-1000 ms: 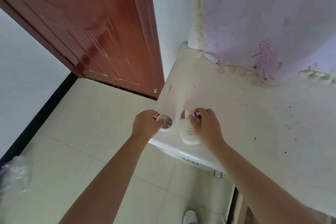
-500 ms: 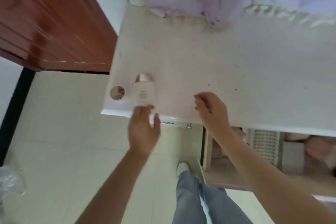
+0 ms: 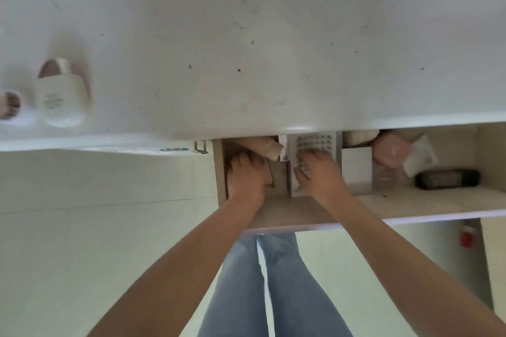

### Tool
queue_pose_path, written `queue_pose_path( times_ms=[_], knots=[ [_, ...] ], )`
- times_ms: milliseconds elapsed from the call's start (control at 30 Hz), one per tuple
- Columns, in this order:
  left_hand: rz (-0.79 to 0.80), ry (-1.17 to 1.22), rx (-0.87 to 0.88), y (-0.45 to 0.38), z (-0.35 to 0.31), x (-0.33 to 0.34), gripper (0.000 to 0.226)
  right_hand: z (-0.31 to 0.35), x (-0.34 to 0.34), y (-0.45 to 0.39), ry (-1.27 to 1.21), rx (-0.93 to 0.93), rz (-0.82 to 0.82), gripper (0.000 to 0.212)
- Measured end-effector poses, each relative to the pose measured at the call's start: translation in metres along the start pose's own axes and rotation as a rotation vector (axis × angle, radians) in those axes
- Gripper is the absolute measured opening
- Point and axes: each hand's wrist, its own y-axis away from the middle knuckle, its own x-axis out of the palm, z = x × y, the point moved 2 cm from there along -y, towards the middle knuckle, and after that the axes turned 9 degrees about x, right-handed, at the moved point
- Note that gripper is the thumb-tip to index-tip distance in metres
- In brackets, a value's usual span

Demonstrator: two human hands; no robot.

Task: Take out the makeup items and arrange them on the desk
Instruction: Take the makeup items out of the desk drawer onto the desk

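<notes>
**Both hands down in the drawer**

On the far left of the desk [image 3: 246,35] lie two items already out: a small round jar [image 3: 10,104] at the edge of view and, just beside it, a white bottle [image 3: 61,96] with a rosy cap, flat on its side. More makeup waits in the open drawer [image 3: 383,205] under the desk's front edge.

Left hand [image 3: 245,175] is in the drawer's left compartment, fingers curled over a tan tube-like item [image 3: 267,149]; whether it has a firm hold I cannot tell. Right hand [image 3: 319,172] rests on a perforated basket [image 3: 312,142], fingers bent, grip unclear through the blur. Further right sit a white box [image 3: 356,167], a pink case [image 3: 390,152] and a black case [image 3: 446,179].

Risks, as I judge them: the overhanging desk edge could catch an item lifted too steeply and knock it to the floor; the bottle, lying on its side near the front edge, might roll off if bumped.

Speckled, scuffed white desktop; pale tiled floor [image 3: 95,227] below.
</notes>
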Motion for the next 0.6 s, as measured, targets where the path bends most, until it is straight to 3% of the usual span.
queue_pose_path(
  times_ms=[133, 400, 600],
  knots=[
    [-0.008, -0.055, -0.056, -0.003, 0.006, 0.008, 0.04, 0.019, 0.007, -0.017, -0.058, -0.119, -0.011, 0.038],
    [0.031, -0.111, -0.029, 0.001, 0.005, 0.008, 0.033, 0.022, 0.009, -0.035, 0.12, -0.248, 0.108, 0.051],
    [-0.024, -0.096, -0.016, 0.035, 0.006, -0.001, 0.023, 0.032, 0.008, -0.044, 0.05, -0.115, 0.309, 0.03]
  ],
)
